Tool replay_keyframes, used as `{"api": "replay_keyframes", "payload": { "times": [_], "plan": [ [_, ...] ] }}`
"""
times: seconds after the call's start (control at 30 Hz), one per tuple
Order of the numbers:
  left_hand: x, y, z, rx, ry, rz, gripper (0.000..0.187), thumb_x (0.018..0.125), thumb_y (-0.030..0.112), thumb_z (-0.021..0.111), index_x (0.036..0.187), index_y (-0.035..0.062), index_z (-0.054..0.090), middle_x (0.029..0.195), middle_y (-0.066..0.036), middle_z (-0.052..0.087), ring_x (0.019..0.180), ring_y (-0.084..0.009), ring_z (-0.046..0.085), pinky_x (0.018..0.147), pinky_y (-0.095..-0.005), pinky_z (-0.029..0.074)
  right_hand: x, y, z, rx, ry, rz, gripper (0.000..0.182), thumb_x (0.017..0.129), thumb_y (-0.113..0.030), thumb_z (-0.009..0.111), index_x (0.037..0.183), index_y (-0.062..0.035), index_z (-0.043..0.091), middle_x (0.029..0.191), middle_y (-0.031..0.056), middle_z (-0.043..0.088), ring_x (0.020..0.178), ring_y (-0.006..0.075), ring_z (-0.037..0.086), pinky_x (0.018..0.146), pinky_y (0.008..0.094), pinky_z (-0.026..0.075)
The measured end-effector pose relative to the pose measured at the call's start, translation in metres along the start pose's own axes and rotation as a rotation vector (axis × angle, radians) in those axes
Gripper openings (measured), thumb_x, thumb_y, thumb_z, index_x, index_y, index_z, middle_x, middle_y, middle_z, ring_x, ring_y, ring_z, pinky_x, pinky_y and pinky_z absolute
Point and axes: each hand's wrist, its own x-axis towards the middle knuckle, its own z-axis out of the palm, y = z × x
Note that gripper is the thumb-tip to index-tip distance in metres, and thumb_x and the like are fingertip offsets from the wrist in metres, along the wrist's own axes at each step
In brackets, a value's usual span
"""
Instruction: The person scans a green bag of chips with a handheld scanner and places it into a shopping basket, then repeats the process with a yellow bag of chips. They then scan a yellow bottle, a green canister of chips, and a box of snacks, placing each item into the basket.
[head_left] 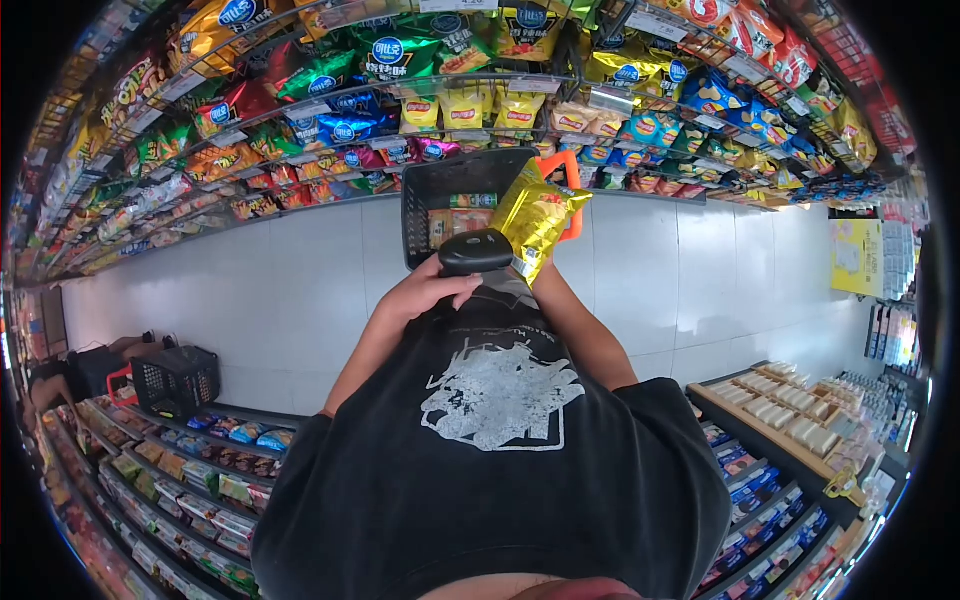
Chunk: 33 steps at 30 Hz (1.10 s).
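Note:
A black handheld scanner [475, 252] is in my left hand [425, 290], whose fingers wrap round its handle. Its head points toward a shiny yellow snack bag [541, 222]. The bag is held up by my right hand [543, 277], mostly hidden behind its lower end. Just beyond both hands stands a dark basket [418, 240] with an orange handle [572, 190]; several packages [460, 222] lie inside it, and the bag covers part of its right side.
Shelves of colourful snack bags [385, 58] curve across the far side. Behind me are more shelves [210, 480] and a wooden-edged display [790, 410]. At the left, a black basket [176, 380] stands near a person in dark clothing [95, 368]. A yellow box [855, 257] stands right.

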Motion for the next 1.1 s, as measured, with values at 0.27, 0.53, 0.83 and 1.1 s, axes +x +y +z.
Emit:
{"api": "replay_keyframes", "payload": {
  "times": [0.27, 0.53, 0.83, 1.1],
  "plan": [
    [0.028, 0.016, 0.031, 0.034, 0.047, -0.044, 0.013, 0.095, 0.015, 0.063, 0.099, 0.0032, 0.058, 0.068, -0.001, 0.054, 0.061, -0.0107, 0.053, 0.062, -0.0262, 0.042, 0.03, -0.045, -0.028, 0.127, -0.055, -0.066, 0.067, 0.097, -0.067, 0.044, 0.139, -0.0154, 0.05, 0.124, 0.0062, 0.063, 0.109, 0.0243, 0.063, 0.095, 0.0435, 0.053],
    [0.063, 0.02, 0.056, -0.042, 0.137, -0.067, 0.018, 0.095, 0.013, 0.064, 0.111, 0.0039, 0.062, 0.068, 0.002, 0.054, 0.062, -0.0074, 0.052, 0.064, -0.0255, 0.041, 0.044, -0.055, -0.027, 0.271, 0.117, 0.27, 0.062, 0.099, -0.059, 0.04, 0.132, -0.0086, 0.053, 0.123, 0.0209, 0.06, 0.113, 0.0421, 0.059, 0.101, 0.0603, 0.046],
    [0.083, 0.022, 0.061, 0.089, 0.061, -0.12, 0.017, 0.096, 0.017, 0.065, 0.107, 0.0043, 0.061, 0.068, 0.003, 0.054, 0.062, -0.0073, 0.052, 0.065, -0.025, 0.041, 0.036, -0.072, -0.034, 0.285, 0.052, 0.19, 0.068, 0.096, -0.067, 0.041, 0.129, -0.009, 0.053, 0.118, 0.0193, 0.06, 0.11, 0.0396, 0.058, 0.097, 0.0583, 0.048],
    [0.099, 0.021, 0.074, -0.015, 0.037, -0.135, 0.015, 0.096, 0.015, 0.064, 0.105, 0.0039, 0.061, 0.067, 0.003, 0.053, 0.061, -0.0079, 0.052, 0.061, -0.0257, 0.042, 0.017, -0.091, -0.043, 0.207, 0.117, 0.146, 0.069, 0.097, -0.066, 0.04, 0.136, -0.0093, 0.051, 0.126, 0.0188, 0.059, 0.118, 0.0413, 0.056, 0.104, 0.0584, 0.044]
  ]
}}
